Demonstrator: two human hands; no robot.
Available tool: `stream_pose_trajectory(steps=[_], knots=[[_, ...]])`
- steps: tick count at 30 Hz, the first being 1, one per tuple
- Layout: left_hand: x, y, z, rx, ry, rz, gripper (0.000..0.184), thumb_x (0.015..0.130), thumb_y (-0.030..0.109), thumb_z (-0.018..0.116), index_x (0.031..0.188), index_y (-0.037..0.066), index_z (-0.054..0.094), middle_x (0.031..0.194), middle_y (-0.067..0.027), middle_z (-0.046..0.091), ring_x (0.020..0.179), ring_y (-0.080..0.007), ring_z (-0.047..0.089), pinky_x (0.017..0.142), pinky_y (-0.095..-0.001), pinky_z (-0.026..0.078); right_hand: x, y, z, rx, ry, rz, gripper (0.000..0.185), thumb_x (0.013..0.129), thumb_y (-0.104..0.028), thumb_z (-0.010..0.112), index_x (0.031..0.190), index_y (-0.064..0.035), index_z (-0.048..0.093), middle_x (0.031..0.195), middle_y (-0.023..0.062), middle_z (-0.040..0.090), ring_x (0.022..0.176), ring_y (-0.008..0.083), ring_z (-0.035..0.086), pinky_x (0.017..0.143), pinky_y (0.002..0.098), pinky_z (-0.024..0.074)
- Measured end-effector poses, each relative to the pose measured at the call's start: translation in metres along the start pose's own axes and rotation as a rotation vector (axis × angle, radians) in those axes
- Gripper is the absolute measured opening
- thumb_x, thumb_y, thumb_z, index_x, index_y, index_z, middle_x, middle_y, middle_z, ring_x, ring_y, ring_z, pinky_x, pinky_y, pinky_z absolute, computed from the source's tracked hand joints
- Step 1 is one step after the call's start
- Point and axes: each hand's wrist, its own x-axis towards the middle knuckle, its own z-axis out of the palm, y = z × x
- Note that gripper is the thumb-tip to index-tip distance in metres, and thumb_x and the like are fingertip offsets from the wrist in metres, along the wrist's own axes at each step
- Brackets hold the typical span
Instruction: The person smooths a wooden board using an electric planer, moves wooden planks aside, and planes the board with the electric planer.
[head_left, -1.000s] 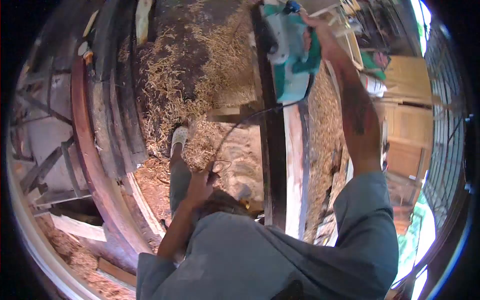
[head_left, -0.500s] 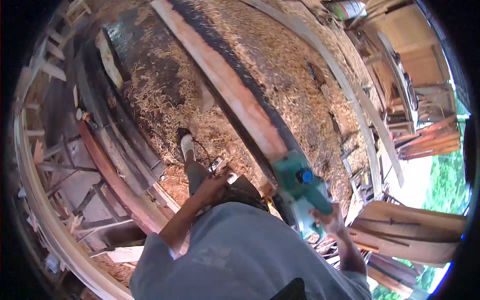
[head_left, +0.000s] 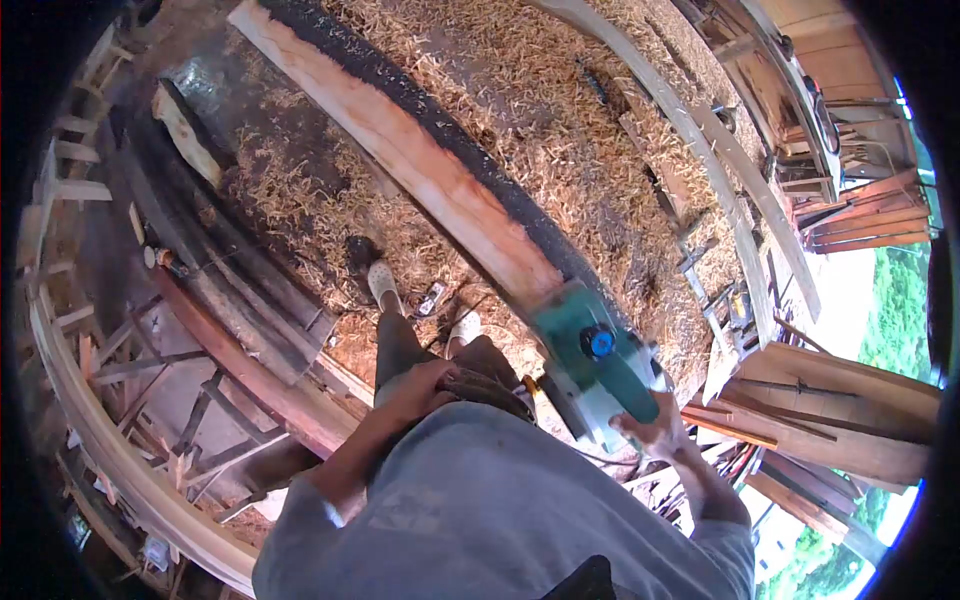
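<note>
My right hand (head_left: 650, 428) grips the rear handle of a green electric planer (head_left: 585, 345) with a blue front knob. The planer rests on the near end of a long board (head_left: 420, 165), whose planed face is pale and reddish beside a dark, rough edge. At my waist, my left hand (head_left: 428, 388) is closed against dark bunched cloth (head_left: 485, 390). Its fingertips are partly hidden, so what it holds cannot be made out.
Wood shavings (head_left: 480, 90) cover the ground around my feet. Dark planks (head_left: 225, 265) and a reddish beam (head_left: 250, 375) lie to the left. A long pale strip (head_left: 690, 130) runs along the right, near stacked boards (head_left: 830, 400).
My left hand has drawn in slightly toward my waist. The planer and right hand have shifted slightly back and left in view, and the camera view has turned.
</note>
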Motion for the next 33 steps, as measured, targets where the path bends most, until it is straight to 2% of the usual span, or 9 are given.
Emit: stream_pose_trajectory(steps=[3,6,8,12,15,18,21,29,33], knots=[[-0.013,-0.015,-0.018,-0.185,0.089,0.004,0.039,0.078,0.007,0.074,0.115,0.002,0.062,0.098,-0.0166,0.069,0.091,-0.0309,0.068,0.084,-0.0393,0.053,0.034,-0.063,0.012,-0.06,0.01,-0.11,0.028,0.084,-0.023,0.077,0.082,0.0019,0.065,0.06,0.0019,0.06,0.055,0.009,0.057,0.051,0.0286,0.0455],[-0.014,-0.015,-0.05,-0.277,0.202,0.015,0.038,0.08,0.006,0.073,0.116,0.002,0.062,0.098,-0.0162,0.069,0.091,-0.0291,0.069,0.084,-0.0375,0.054,0.069,-0.14,0.025,-0.054,-0.028,-0.155,0.032,0.087,-0.027,0.077,0.083,0.0021,0.065,0.063,0.0038,0.062,0.056,0.0105,0.059,0.053,0.0288,0.0476],[-0.018,-0.032,-0.06,-0.324,0.286,-0.156,0.037,0.081,0.007,0.074,0.115,0.002,0.062,0.098,-0.0154,0.07,0.091,-0.0263,0.069,0.083,-0.0362,0.054,0.088,-0.189,0.037,0.024,-0.056,-0.201,0.034,0.09,-0.03,0.075,0.085,0.0022,0.066,0.065,0.0056,0.063,0.057,0.0123,0.06,0.053,0.029,0.0485],[-0.023,-0.042,-0.102,-0.278,0.414,-0.212,0.041,0.08,0.013,0.078,0.116,0.002,0.061,0.093,-0.0135,0.069,0.086,-0.0236,0.068,0.079,-0.0357,0.054,0.133,-0.263,0.06,0.043,-0.058,-0.234,0.044,0.09,-0.041,0.074,0.082,0.0018,0.066,0.063,0.005,0.062,0.056,0.0125,0.061,0.051,0.0291,0.0487],[-0.023,-0.064,-0.126,-0.321,0.424,-0.243,0.047,0.078,0.02,0.082,0.116,0.003,0.061,0.088,-0.0118,0.067,0.079,-0.0229,0.066,0.075,-0.0357,0.053,0.16,-0.333,0.081,0.008,-0.022,-0.168,0.035,0.093,-0.033,0.07,0.086,0.0011,0.066,0.065,0.0061,0.061,0.056,0.0152,0.06,0.052,0.0309,0.048],[-0.024,-0.077,-0.155,-0.38,0.48,-0.229,0.051,0.077,0.025,0.084,0.117,0.003,0.061,0.085,-0.0098,0.066,0.075,-0.0211,0.063,0.07,-0.0347,0.053,0.19,-0.402,0.099,-0.048,-0.019,-0.226,0.039,0.092,-0.039,0.069,0.081,-0.0019,0.064,0.063,0.0052,0.059,0.054,0.0148,0.058,0.051,0.0305,0.0463],[-0.028,-0.08,-0.184,-0.381,0.579,-0.202,0.05,0.078,0.024,0.084,0.117,0.003,0.061,0.084,-0.0092,0.065,0.075,-0.0185,0.063,0.069,-0.0335,0.052,0.228,-0.457,0.116,0.015,-0.02,-0.346,0.043,0.091,-0.044,0.07,0.074,-0.005,0.061,0.06,0.004,0.056,0.051,0.0144,0.056,0.048,0.0301,0.0439],[-0.052,-0.077,-0.244,-0.532,0.731,-0.161,0.05,0.076,0.013,0.085,0.118,0.003,0.06,0.09,-0.0063,0.061,0.078,-0.0139,0.058,0.069,-0.0283,0.05,0.301,-0.597,0.151,0.016,0.007,-0.312,0.046,0.09,-0.046,0.072,0.071,-0.0066,0.058,0.061,0.0021,0.051,0.05,0.0139,0.051,0.046,0.031,0.0413],[-0.062,-0.081,-0.259,-0.529,0.819,-0.121,0.048,0.073,0.008,0.085,0.114,0.003,0.058,0.091,-0.006,0.059,0.079,-0.0122,0.057,0.069,-0.027,0.049,0.334,-0.648,0.163,0.02,-0.046,-0.406,0.048,0.089,-0.049,0.071,0.068,-0.0077,0.056,0.06,0.0024,0.05,0.05,0.0147,0.048,0.048,0.0319,0.0402]])
